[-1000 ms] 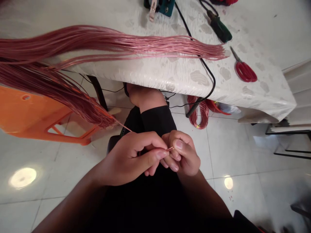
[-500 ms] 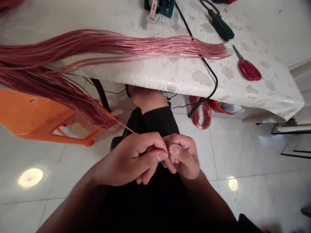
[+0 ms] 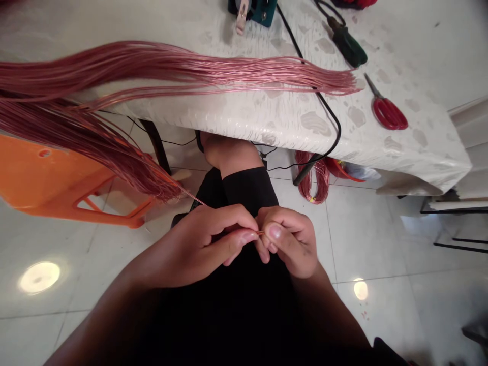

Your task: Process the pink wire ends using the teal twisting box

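Note:
My left hand (image 3: 213, 244) is closed in a pinch on a thin pinkish wire (image 3: 195, 199), which runs up and left to a hanging bundle of similar wires (image 3: 125, 157). Facing it, my right hand (image 3: 293, 241) pinches the same wire between thumb and fingers. A short coppery length shows in the small gap between my fingertips. Both hands are above my lap. On the table edge beyond them lies a second long wire bundle (image 3: 190, 71), its cut ends pointing right.
Red-handled scissors (image 3: 389, 113), a soldering iron with a green handle (image 3: 348, 46) and a dark green device (image 3: 263, 12) lie on the covered table (image 3: 229, 114). A black cord (image 3: 337, 119) droops over its edge. An orange stool (image 3: 49, 178) stands left; a wire coil (image 3: 312, 188) is below.
My hands have drawn slightly apart, so more of the wire shows between the fingertips. The view has shifted a little.

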{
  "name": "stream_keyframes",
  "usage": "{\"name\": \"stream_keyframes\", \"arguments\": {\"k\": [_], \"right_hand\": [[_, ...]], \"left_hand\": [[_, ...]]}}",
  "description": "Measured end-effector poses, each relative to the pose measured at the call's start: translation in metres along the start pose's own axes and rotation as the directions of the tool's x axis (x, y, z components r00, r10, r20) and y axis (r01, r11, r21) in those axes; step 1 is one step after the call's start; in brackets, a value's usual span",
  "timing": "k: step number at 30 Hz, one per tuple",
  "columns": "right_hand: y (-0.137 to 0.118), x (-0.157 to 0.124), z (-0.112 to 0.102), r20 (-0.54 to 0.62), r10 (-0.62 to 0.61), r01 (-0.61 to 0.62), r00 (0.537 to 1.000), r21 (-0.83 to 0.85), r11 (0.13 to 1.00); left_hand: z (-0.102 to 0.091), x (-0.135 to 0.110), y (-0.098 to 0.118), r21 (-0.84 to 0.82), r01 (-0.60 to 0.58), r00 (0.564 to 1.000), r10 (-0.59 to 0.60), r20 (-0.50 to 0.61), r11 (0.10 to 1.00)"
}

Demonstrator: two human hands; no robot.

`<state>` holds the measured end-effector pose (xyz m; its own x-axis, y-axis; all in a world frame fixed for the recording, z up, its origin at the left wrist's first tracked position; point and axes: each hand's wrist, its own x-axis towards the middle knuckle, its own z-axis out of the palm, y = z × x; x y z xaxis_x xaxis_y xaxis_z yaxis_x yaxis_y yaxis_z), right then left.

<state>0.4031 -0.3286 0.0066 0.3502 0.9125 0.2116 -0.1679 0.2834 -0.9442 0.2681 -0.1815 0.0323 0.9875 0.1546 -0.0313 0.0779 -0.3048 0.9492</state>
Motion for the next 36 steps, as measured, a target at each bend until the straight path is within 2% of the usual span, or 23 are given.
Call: {"name": "stream_keyframes", "arguments": {"k": [6, 11, 17, 19, 21, 23, 24, 26, 30, 33, 36], "right_hand": [[-0.003, 0.002, -0.005, 0.024, -0.015, 0.017, 1.0, -0.054, 0.998], [-0.006, 0.005, -0.009, 0.056, 0.007, 0.0, 0.998, -0.111, 0.994], [-0.006, 0.006, -0.008, 0.033, 0.016, -0.012, 0.999, -0.115, 0.993], [-0.006, 0.008, -0.015, -0.031, -0.034, 0.033, 0.999, -0.042, 0.999], [-0.007, 0.009, -0.025, -0.147, -0.11, 0.112, 0.983, 0.005, 0.994], [-0.009, 0.009, -0.032, -0.238, -0.156, 0.146, 0.959, -0.059, 0.988], [-0.01, 0.009, -0.034, -0.249, -0.153, 0.127, 0.956, -0.118, 0.985], [-0.013, 0.009, -0.029, -0.205, -0.1, 0.054, 0.974, -0.216, 0.975], [-0.015, 0.008, -0.006, -0.058, 0.058, -0.074, 0.997, -0.322, 0.944], [-0.011, 0.008, 0.005, -0.062, 0.093, -0.109, 0.994, -0.363, 0.926], [-0.006, 0.006, 0.01, -0.094, 0.052, -0.082, 0.994, -0.344, 0.935]], "left_hand": [[0.0, 0.001, 0.0, 0.138, -0.102, 0.99, 0.115, -0.086, 0.985], [0.0, 0.002, 0.0, 0.174, -0.12, 0.983, 0.141, -0.118, 0.977], [0.002, 0.003, -0.001, 0.194, -0.147, 0.975, 0.174, -0.135, 0.97], [0.0, 0.001, -0.002, 0.193, -0.157, 0.965, 0.192, -0.177, 0.968], [-0.002, -0.002, -0.002, 0.207, -0.159, 0.942, 0.211, -0.261, 0.965], [-0.003, -0.003, -0.001, 0.231, -0.149, 0.929, 0.216, -0.301, 0.962], [-0.003, -0.003, 0.0, 0.24, -0.141, 0.932, 0.211, -0.295, 0.961], [-0.002, -0.002, 0.001, 0.237, -0.132, 0.949, 0.192, -0.25, 0.963], [0.002, 0.001, 0.001, 0.213, -0.111, 0.963, 0.158, -0.218, 0.971], [0.003, 0.002, -0.001, 0.192, -0.09, 0.972, 0.129, -0.199, 0.977], [0.002, 0.001, -0.002, 0.109, -0.089, 0.977, 0.107, -0.182, 0.99]]}}
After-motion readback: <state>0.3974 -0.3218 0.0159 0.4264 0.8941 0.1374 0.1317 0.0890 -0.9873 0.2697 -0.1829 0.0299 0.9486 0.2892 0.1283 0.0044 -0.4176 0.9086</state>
